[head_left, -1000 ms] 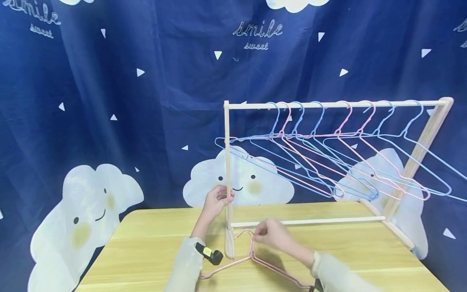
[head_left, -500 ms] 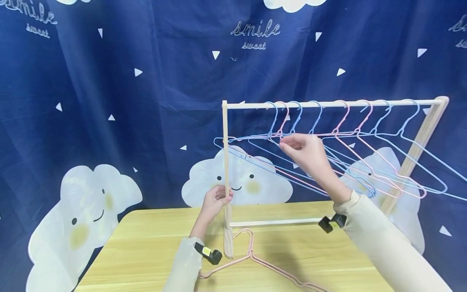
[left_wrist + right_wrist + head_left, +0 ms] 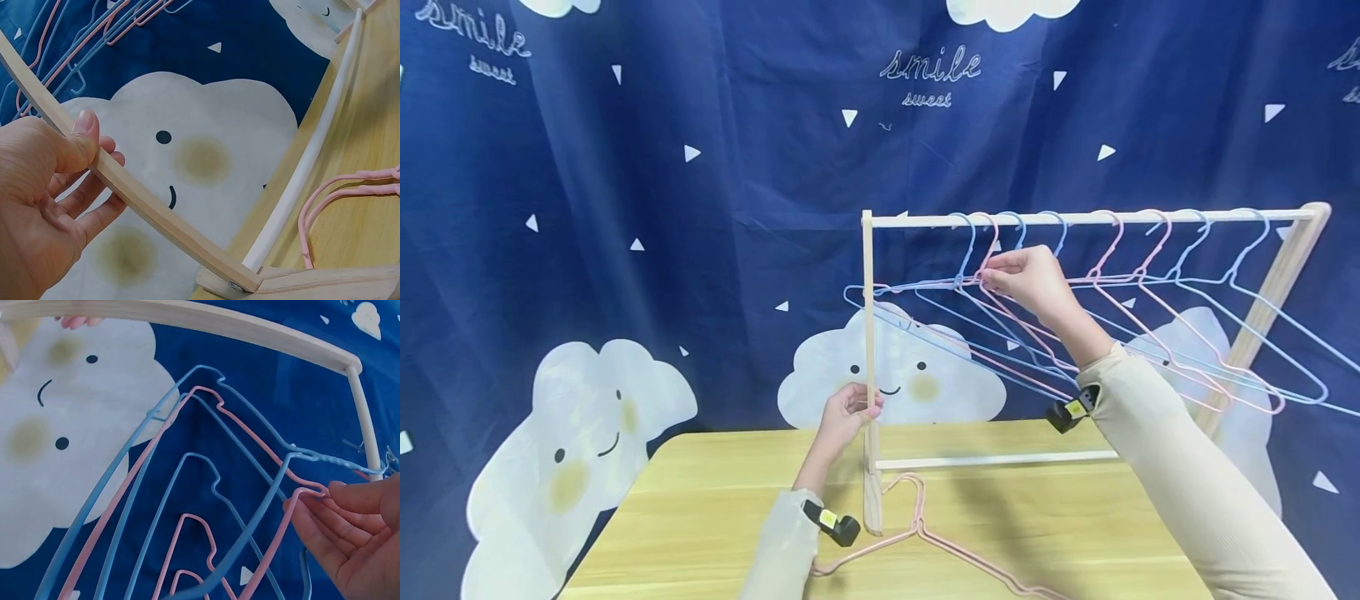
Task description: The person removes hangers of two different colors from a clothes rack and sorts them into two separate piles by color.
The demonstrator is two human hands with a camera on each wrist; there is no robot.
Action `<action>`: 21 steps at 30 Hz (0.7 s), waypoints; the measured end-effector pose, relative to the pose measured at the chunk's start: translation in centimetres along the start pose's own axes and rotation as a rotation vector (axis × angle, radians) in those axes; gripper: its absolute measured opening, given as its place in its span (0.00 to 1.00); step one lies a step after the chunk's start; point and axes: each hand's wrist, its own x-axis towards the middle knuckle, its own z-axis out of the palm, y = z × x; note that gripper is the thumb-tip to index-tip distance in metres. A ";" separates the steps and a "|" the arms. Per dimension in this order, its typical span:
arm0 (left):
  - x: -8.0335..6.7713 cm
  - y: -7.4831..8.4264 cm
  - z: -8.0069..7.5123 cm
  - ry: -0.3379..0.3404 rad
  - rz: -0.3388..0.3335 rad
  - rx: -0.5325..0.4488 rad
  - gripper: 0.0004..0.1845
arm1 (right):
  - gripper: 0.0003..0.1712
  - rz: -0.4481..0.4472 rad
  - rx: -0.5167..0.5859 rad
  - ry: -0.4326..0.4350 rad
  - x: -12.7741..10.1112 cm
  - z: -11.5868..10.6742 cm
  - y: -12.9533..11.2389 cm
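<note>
In the head view a wooden hanger rack (image 3: 869, 333) stands on the table, with several blue and pink wire hangers hung along its top bar. My left hand (image 3: 844, 412) grips the lower part of its left post; the left wrist view shows the thumb in front and fingers curled behind. My right hand (image 3: 1037, 287) is raised to the hanging row. Its thumb and fingertips pinch the neck of a pink hanger (image 3: 997, 235), second from the left, whose hook is over the bar. Beside that hanger, on its left, hangs a blue hanger (image 3: 75, 531).
Pink hangers (image 3: 955, 548) lie together on the wooden table (image 3: 700, 483), their hooks close to the rack's left foot (image 3: 872, 508). A lower rod (image 3: 1000, 459) joins the rack's sides. Behind everything hangs a blue curtain (image 3: 760, 167) with clouds printed on it.
My right hand has risen from the pink hangers on the table to the hanging row and taken the pink hanger's neck. My left hand has stayed on the post.
</note>
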 end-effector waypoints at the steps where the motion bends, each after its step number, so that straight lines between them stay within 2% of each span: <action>1: 0.0 0.0 0.0 0.001 -0.002 -0.003 0.14 | 0.17 0.012 0.020 -0.004 0.3 0.0 0.0; 6: 0.0 0.0 0.0 -0.009 0.001 -0.012 0.16 | 0.16 0.068 0.086 -0.001 1.0 0.4 -0.1; 9: 0.0 0.0 0.0 -0.009 -0.001 -0.011 0.15 | 0.16 0.072 0.106 0.013 1.1 0.7 -0.1; 21: 0.1 0.0 0.0 -0.003 -0.006 -0.018 0.15 | 0.14 -0.008 0.188 0.145 -0.1 0.1 0.1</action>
